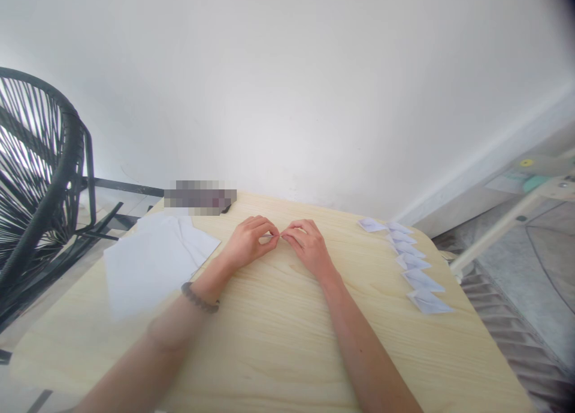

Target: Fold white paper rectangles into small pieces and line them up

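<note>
One black woven chair [67,143], cut off by the left edge, stands beside the pale wooden table [278,341]. White paper sheets [148,263] overlap on the table's left part, their near edge blurred and their number hard to tell. Behind them a dark thing [200,197] is masked by pixelation, so what it is cannot be told. Next comes the left hand [249,242], a beaded bracelet [200,298] at its wrist, thumb and fingertips pinching a thin pale piece [271,236], mostly covered, over the table's middle. The right hand [309,245] pinches it too, fingertips against the left's. Further right, folded white papers [424,280] form a row, the far ones overlapping. Beyond the table, a pale pole [498,233] runs out of view.
</note>
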`<state>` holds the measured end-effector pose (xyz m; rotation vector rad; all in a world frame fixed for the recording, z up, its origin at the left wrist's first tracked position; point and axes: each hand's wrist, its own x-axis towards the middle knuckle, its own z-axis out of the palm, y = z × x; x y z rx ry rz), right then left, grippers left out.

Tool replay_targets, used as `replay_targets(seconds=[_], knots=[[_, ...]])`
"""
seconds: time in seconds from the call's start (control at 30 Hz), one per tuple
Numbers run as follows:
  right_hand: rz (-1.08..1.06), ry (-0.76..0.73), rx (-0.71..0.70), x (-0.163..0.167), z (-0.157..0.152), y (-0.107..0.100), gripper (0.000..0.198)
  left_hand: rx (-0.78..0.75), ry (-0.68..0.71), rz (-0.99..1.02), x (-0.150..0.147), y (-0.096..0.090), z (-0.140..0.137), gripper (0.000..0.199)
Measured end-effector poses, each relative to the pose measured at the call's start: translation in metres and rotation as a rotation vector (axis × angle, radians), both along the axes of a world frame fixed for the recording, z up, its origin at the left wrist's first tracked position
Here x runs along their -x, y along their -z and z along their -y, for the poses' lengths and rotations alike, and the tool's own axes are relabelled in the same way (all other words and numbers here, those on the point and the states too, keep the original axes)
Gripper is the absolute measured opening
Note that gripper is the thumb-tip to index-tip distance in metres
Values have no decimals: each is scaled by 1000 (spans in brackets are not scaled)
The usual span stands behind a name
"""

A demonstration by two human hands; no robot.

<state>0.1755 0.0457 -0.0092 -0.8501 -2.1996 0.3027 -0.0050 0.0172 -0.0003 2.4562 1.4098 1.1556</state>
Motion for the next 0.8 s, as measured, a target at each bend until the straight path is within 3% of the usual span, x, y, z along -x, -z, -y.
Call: replay_targets(seconds=[0.5, 0.8], knots=[[-54, 104, -28, -26, -17, 4, 16, -20, -23, 15, 5, -5, 0, 6], [-86, 128, -10, -25, -16, 5, 15, 0, -62, 43, 5, -5, 0, 6]])
